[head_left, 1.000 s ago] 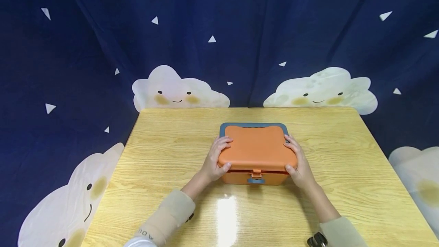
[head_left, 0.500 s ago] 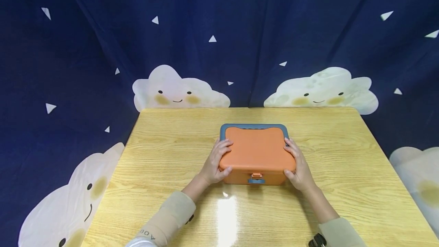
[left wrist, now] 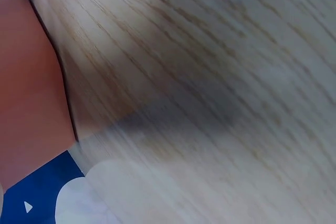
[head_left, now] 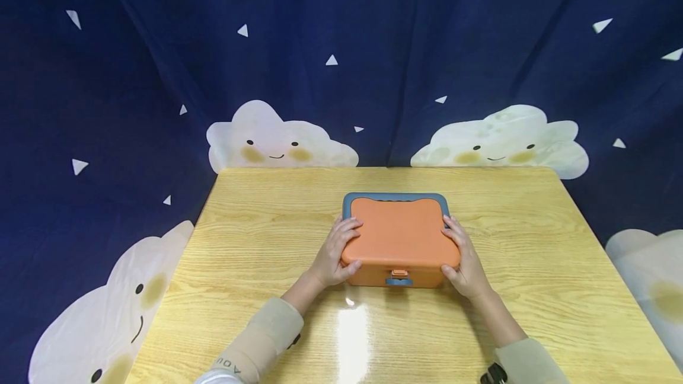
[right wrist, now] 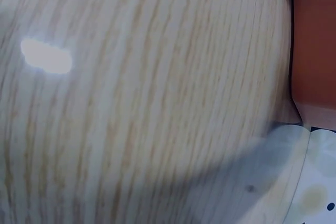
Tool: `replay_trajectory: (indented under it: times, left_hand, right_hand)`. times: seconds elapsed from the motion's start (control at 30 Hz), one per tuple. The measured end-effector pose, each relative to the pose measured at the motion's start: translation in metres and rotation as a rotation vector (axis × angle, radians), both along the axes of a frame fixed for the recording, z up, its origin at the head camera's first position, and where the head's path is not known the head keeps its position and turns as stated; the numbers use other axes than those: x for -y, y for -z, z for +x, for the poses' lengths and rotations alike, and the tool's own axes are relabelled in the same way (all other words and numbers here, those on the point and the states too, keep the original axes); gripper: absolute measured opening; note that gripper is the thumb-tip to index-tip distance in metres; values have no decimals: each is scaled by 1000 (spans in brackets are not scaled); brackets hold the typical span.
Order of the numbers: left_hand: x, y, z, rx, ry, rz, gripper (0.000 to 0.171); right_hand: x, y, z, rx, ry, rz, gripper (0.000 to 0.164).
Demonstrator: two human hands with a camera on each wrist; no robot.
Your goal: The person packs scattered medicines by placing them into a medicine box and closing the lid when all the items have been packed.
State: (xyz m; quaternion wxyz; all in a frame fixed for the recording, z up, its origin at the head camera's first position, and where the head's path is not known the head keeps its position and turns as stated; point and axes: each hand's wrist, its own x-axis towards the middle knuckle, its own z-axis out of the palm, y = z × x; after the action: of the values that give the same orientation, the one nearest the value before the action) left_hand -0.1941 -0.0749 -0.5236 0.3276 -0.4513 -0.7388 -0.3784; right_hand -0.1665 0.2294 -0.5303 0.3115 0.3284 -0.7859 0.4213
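An orange plastic box point(head_left: 368, 277) stands on the table, its orange lid point(head_left: 400, 230) lying down over it with no gap showing at the front. A blue carry handle point(head_left: 395, 196) frames the lid's back and sides, and a blue latch point(head_left: 399, 281) sits low on the front. My left hand point(head_left: 333, 253) grips the lid's left edge, fingers on top and thumb at the front corner. On the opposite edge my right hand point(head_left: 466, 262) holds it the same way. Both wrist views show only the box's side wall point(left wrist: 31, 93) and tabletop, the hands being out of sight.
The wooden table point(head_left: 256, 218) reaches back to a dark blue curtain point(head_left: 299, 10) printed with smiling clouds and white triangles. A bright light reflection lies on the tabletop in front of the box.
The lid's front edge has come down onto the box, and the dark gap beneath it has gone. Both hands moved down slightly with it, then stayed still over the last half second.
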Motion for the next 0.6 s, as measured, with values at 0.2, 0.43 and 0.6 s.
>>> replay_trajectory:
  times: [0.2, 0.43, 0.6]
  left_hand:
    - [1, -1, 0, -11, -12, -14, 53]
    - [3, -8, -2, -43, -11, -33, 49]
    - [8, -29, -7, 36, 17, -36, 35]
  right_hand:
    - [-3, 4, -2, -5, -8, 3, 79]
    - [-8, -6, 1, -10, -36, 69, 74]
    - [-18, -23, 6, 86, -3, 218, 66]
